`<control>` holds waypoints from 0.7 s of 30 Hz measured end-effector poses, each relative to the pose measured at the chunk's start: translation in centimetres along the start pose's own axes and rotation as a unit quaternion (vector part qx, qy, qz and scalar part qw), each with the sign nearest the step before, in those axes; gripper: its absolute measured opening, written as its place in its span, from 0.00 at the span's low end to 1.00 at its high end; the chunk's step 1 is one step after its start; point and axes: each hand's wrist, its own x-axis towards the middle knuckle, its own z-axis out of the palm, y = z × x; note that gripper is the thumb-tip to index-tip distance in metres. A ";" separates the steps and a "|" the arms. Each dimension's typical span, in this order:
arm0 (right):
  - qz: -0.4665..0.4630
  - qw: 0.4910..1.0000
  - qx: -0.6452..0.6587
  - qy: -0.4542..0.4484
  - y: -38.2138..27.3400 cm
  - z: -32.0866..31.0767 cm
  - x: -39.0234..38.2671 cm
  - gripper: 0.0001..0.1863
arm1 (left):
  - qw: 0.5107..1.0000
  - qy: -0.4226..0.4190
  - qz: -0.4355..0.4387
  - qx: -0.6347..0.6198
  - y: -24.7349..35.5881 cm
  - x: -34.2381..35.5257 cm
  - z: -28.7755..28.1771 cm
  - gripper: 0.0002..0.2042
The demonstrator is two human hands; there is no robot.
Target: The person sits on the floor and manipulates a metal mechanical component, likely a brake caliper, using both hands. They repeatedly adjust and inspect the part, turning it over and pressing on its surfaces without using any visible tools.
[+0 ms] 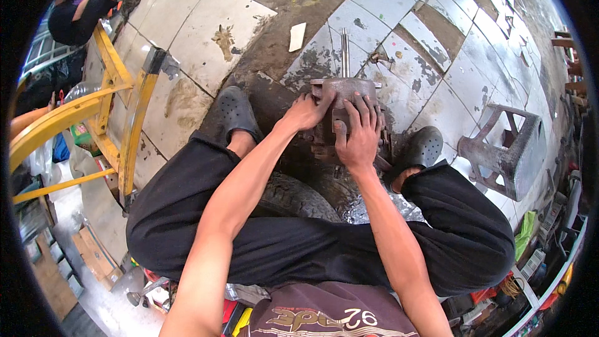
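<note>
Where the tiled floor's (437, 107) edge breaks, one metal housing (345, 89) sits between the shoes (231, 114): left hand (307, 112) on it, grip indeterminable; right hand (362, 132) on it, fingers spread. Apparent step: steadying; next move likely needs firmer grip.

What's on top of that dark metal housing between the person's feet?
The left hand lies on the left part of the metal housing, the right hand on the right. Its far end shows beyond them; the surface directly beneath both hands is covered.
</note>
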 end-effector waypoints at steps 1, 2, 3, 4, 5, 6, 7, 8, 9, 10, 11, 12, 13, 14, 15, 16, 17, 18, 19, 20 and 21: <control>0.001 1.000 0.006 0.001 -0.2 0.1 0.1 0.28 | 1.000 0.014 0.012 0.021 -0.8 -0.3 0.3 0.57; -0.001 1.000 0.007 0.006 -0.2 0.3 0.3 0.27 | 0.998 0.027 0.024 0.043 -1.5 -0.3 0.4 0.60; -0.002 1.000 0.007 0.011 -0.2 0.5 0.6 0.27 | 0.999 0.013 0.029 0.029 -1.4 0.3 0.2 0.61; -0.007 1.000 0.009 0.014 -0.3 0.5 0.7 0.27 | 0.999 0.000 0.031 0.017 -1.5 0.9 -0.2 0.62; -0.005 1.000 0.008 0.011 -0.4 0.5 0.7 0.27 | 1.000 0.001 -0.013 -0.011 -1.1 1.8 -0.2 0.62; -0.010 1.000 0.011 0.009 -0.8 0.7 0.9 0.27 | 0.997 0.010 -0.060 -0.040 -1.5 2.8 -0.7 0.63; -0.014 1.000 0.014 0.004 -1.1 0.7 0.8 0.27 | 1.000 -0.003 -0.009 -0.020 -2.5 3.5 -0.7 0.62; -0.020 0.999 0.026 0.001 -1.6 0.8 0.7 0.27 | 0.999 -0.009 -0.012 -0.032 -4.1 3.4 -0.3 0.62; -0.011 1.000 0.019 0.004 -0.4 0.7 0.4 0.27 | 0.999 -0.031 0.004 -0.039 -2.6 2.9 0.0 0.61; -0.007 1.000 0.021 0.008 -0.3 0.7 0.5 0.27 | 0.998 -0.047 0.013 -0.044 -2.5 2.5 -0.1 0.61; -0.004 1.000 0.017 0.012 0.0 0.7 0.5 0.27 | 0.995 -0.057 0.078 -0.036 -2.5 2.2 -0.6 0.62; -0.001 1.000 0.013 0.015 0.0 0.5 0.7 0.27 | 0.995 -0.038 0.068 -0.066 -1.2 2.1 -0.8 0.62; 0.004 1.000 0.007 0.016 0.2 0.2 0.5 0.27 | 0.993 -0.022 0.057 -0.099 0.7 1.6 -0.9 0.62; 0.011 1.000 -0.002 0.018 0.5 -0.1 0.1 0.27 | 0.990 -0.007 0.046 -0.131 2.3 1.1 -1.0 0.62; -0.020 0.999 0.025 0.011 -1.5 0.5 0.8 0.27 | 0.986 -0.092 -0.054 -0.128 -2.9 3.6 -2.5 0.62; -0.024 0.999 0.023 0.007 -1.3 0.6 0.6 0.27 | 0.989 -0.072 -0.057 -0.119 -3.7 3.7 -1.3 0.63; -0.022 0.999 0.023 0.001 -1.0 0.5 0.5 0.27 | 0.992 -0.049 -0.055 -0.105 -3.8 3.6 -0.5 0.63; -0.019 1.000 0.020 -0.002 -0.6 0.2 0.2 0.27 | 0.994 -0.028 -0.050 -0.091 -3.2 3.4 0.4 0.63; -0.003 1.000 0.013 -0.002 -0.3 0.1 -0.1 0.27 | 0.997 -0.024 0.000 -0.069 -0.1 -0.1 -0.4 0.64; 0.002 1.000 0.005 0.007 0.3 0.1 0.1 0.27 | 0.999 -0.016 0.020 -0.032 -0.7 1.8 0.6 0.64; -0.003 1.000 0.007 0.009 0.1 0.1 0.4 0.27 | 1.000 0.002 0.028 0.000 -0.8 1.7 0.6 0.63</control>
